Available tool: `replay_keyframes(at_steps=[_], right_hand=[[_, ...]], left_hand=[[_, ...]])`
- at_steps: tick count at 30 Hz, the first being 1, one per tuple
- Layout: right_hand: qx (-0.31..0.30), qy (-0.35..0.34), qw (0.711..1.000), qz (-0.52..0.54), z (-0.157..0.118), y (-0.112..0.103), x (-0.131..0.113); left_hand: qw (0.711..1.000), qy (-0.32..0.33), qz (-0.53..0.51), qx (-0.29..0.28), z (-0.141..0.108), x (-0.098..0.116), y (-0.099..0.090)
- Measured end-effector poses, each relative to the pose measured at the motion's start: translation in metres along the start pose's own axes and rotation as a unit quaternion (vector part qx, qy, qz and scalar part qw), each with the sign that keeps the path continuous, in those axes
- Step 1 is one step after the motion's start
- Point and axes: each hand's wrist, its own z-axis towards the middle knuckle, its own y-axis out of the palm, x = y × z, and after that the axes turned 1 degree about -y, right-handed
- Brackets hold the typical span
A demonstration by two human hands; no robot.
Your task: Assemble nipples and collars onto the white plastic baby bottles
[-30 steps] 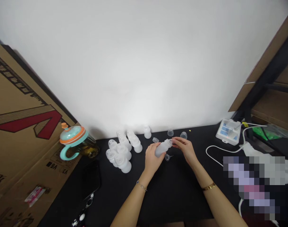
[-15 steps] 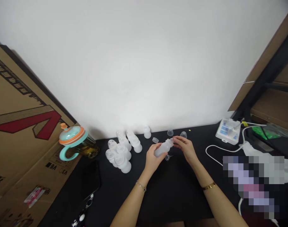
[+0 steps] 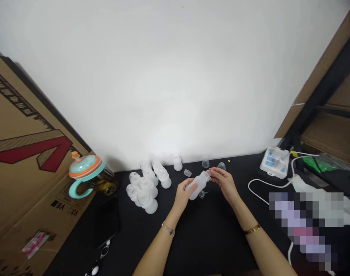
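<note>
My left hand point(image 3: 184, 194) is wrapped round the body of a frosted white bottle point(image 3: 198, 184), which tilts up to the right. At the bottle's mouth, the fingers of my right hand point(image 3: 224, 182) pinch a small clear piece point(image 3: 210, 173), partly hidden by the fingertips. Just behind lie a clear ring point(image 3: 187, 173) and two clear domed caps, one point(image 3: 205, 163) beyond the bottle and another point(image 3: 221, 166) past my right hand. A clear nipple-like part point(image 3: 202, 194) rests beneath the bottle. To the left stand several capped white bottles point(image 3: 148, 188), with one more point(image 3: 177, 163) near the wall.
A jug with a turquoise handle point(image 3: 82, 188), a black phone point(image 3: 107, 222) and a cardboard box point(image 3: 25, 161) are at the left. On the right are a clear-lidded case point(image 3: 275, 163), a white cable point(image 3: 257, 191), white cloth and a blurred patch. The wall point(image 3: 175, 84) borders the black table point(image 3: 209, 241).
The view has shifted slightly. My left fingers have moved a little on the bottle, showing more of its body. Both hands keep their hold at nearly the same place.
</note>
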Motion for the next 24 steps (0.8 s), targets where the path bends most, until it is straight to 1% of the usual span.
replay_keyframes(at_steps=[5,9,17,24], right_hand=[[-0.013,0.000,1.000,0.004,-0.0014,0.0004,-0.0010],[-0.023,-0.002,1.000,-0.006,-0.0020,-0.0001,-0.0015],[-0.028,-0.012,0.999,-0.021,-0.0015,-0.0007,-0.0013],[-0.027,-0.010,0.999,-0.021,-0.0023,0.0001,-0.0031]], left_hand=[[0.995,-0.051,-0.082,0.002,0.0009,-0.0010,0.0009],[0.991,-0.070,-0.111,0.005,0.0017,-0.0030,0.0012],[0.993,-0.064,-0.095,0.001,0.0038,-0.0070,-0.0001],[0.994,-0.058,-0.087,-0.010,0.0037,-0.0040,0.0006]])
